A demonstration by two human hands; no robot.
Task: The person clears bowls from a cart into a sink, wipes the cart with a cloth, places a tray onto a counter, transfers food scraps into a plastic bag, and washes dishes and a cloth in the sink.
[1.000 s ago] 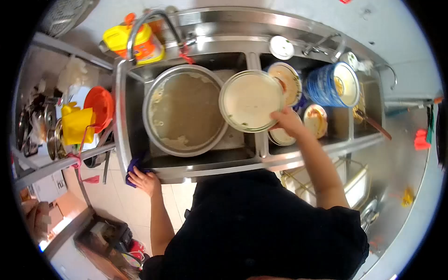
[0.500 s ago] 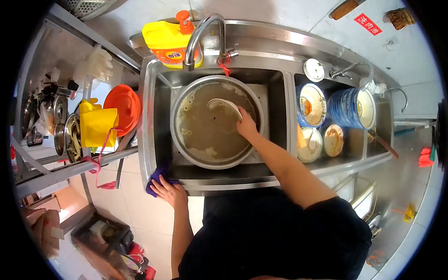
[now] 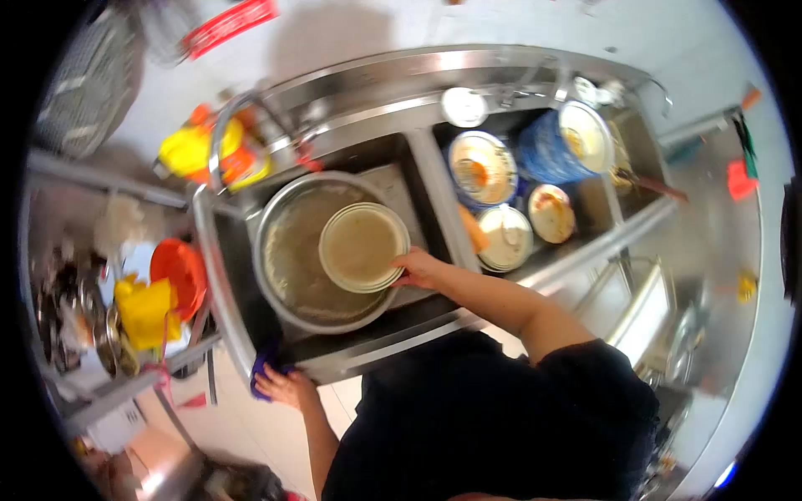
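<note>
My right hand [image 3: 417,269] grips the right rim of what looks like a small stack of pale bowls [image 3: 361,248], with cloudy liquid in the top one. The bowls are over a large round metal basin [image 3: 269,288] of murky water in the left sink. How far they sit in the water I cannot tell. My left hand [image 3: 288,388] lies at the sink's front left corner, fingers stretched and apart on a purple cloth [image 3: 266,372].
Stacked blue-sided bowls [image 3: 547,150] and soiled dishes [image 3: 551,214] fill the right sink. A faucet [image 3: 219,146] arches before a yellow detergent jug [image 3: 188,154]. On the left are a red basin [image 3: 190,265] and a yellow container [image 3: 149,316].
My right hand has brought the bowls from mostly under the water to fully visible with their openings up. The head view has turned and shifted. My left hand stays on the cloth.
</note>
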